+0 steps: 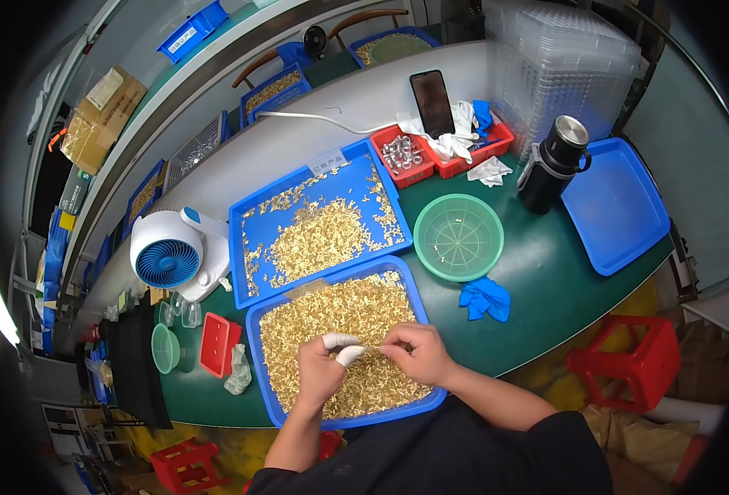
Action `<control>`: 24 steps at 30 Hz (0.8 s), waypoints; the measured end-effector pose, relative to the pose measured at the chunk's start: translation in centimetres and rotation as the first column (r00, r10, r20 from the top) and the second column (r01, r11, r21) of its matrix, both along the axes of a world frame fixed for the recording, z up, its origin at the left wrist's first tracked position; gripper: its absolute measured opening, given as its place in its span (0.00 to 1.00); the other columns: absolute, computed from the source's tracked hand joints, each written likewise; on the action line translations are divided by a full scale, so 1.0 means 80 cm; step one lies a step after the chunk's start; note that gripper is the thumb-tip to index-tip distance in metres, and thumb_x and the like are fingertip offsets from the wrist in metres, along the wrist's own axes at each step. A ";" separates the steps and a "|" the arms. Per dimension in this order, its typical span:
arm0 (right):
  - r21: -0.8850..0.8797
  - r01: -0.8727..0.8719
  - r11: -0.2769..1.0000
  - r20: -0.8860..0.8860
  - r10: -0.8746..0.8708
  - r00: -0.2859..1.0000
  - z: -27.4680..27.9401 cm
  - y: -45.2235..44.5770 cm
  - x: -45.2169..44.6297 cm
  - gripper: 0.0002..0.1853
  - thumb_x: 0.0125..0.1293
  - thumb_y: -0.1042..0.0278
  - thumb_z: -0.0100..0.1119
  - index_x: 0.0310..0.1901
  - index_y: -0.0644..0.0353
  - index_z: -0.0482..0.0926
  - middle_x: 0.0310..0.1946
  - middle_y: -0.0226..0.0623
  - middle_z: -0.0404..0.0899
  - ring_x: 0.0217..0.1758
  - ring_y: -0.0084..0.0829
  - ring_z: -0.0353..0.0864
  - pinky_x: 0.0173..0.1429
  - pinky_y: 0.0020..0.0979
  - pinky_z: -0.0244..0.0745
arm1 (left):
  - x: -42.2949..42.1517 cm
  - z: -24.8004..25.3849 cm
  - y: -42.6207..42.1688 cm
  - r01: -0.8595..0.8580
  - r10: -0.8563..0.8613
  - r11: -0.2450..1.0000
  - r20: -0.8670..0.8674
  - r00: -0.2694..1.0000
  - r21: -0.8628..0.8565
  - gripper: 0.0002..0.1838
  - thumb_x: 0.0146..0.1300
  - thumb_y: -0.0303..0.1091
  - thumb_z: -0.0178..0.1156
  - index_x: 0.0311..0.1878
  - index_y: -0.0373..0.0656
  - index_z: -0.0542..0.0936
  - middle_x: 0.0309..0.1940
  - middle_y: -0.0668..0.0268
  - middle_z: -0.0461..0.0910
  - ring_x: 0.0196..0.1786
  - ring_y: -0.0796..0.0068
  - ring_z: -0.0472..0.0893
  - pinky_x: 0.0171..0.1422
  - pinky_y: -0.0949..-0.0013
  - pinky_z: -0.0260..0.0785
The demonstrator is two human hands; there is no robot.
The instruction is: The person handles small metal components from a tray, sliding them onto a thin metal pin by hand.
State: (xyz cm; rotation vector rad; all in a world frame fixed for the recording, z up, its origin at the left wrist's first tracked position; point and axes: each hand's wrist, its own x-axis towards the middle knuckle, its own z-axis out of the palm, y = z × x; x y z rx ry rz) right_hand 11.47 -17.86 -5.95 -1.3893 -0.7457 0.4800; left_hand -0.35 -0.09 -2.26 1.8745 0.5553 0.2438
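Observation:
Both hands are over a blue tray [255, 346] heaped with small brass-coloured metal parts [356, 305]. My left hand [325, 367] wears white finger covers on its thumb and index finger, which are closed in a pinch. Facing it, my right hand [420, 355] is bare, with thumb and fingertips pressed together. A tiny brass-coloured part [372, 348] shows between the two sets of fingertips; its exact shape is too small to make out. Behind adjoins a second blue tray [241, 247] with a looser spread of similar parts and a paper label at its far edge.
Right of the trays are a green sieve basket [458, 238] with a few parts, a crumpled blue glove [486, 299], a black thermos [552, 165] and a blue tray [616, 206]. A white fan [175, 252] and red tray [218, 345] stand left. A phone [432, 103] leans behind red bins [410, 171].

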 end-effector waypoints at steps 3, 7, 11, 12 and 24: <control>-0.003 -0.040 0.999 0.042 0.040 0.998 -0.005 0.002 -0.002 0.03 0.65 0.76 0.69 0.35 0.64 0.84 0.28 0.34 0.82 0.27 0.20 0.78 0.32 0.25 0.71 | 0.007 0.008 -0.011 0.087 -0.094 0.981 0.035 0.995 0.172 0.09 0.58 0.28 0.78 0.39 0.37 0.90 0.31 0.63 0.89 0.33 0.76 0.86 0.40 0.72 0.77; -0.019 -0.042 0.999 -0.021 0.042 0.999 -0.003 0.000 0.000 0.04 0.66 0.74 0.68 0.36 0.64 0.84 0.28 0.34 0.82 0.27 0.21 0.79 0.32 0.26 0.72 | 0.002 0.005 -0.009 0.124 -0.122 0.978 -0.021 0.992 0.170 0.20 0.57 0.33 0.79 0.51 0.37 0.87 0.38 0.59 0.89 0.39 0.67 0.87 0.46 0.66 0.78; 0.012 -0.005 1.000 -0.076 0.006 0.997 -0.007 0.000 -0.001 0.07 0.69 0.70 0.67 0.36 0.64 0.84 0.27 0.33 0.81 0.27 0.21 0.79 0.32 0.27 0.73 | -0.006 0.044 0.013 0.330 -0.236 0.762 -0.237 0.943 0.557 0.25 0.58 0.36 0.75 0.57 0.38 0.84 0.46 0.54 0.85 0.47 0.53 0.84 0.52 0.57 0.76; 0.030 0.000 1.000 -0.077 0.002 0.997 -0.007 0.001 -0.001 0.07 0.69 0.70 0.67 0.36 0.64 0.84 0.27 0.33 0.81 0.27 0.20 0.79 0.33 0.27 0.73 | -0.011 0.048 0.014 0.407 -0.252 0.707 -0.332 0.909 0.578 0.22 0.59 0.36 0.74 0.56 0.38 0.84 0.45 0.54 0.85 0.48 0.51 0.83 0.53 0.55 0.76; 0.012 0.009 1.000 -0.088 -0.008 0.996 -0.012 0.003 -0.002 0.07 0.69 0.69 0.67 0.37 0.64 0.84 0.27 0.32 0.81 0.27 0.19 0.77 0.32 0.27 0.72 | -0.009 0.017 0.017 0.187 -0.126 0.897 -0.175 0.977 0.400 0.06 0.56 0.27 0.76 0.35 0.40 0.88 0.30 0.60 0.86 0.33 0.68 0.85 0.38 0.66 0.76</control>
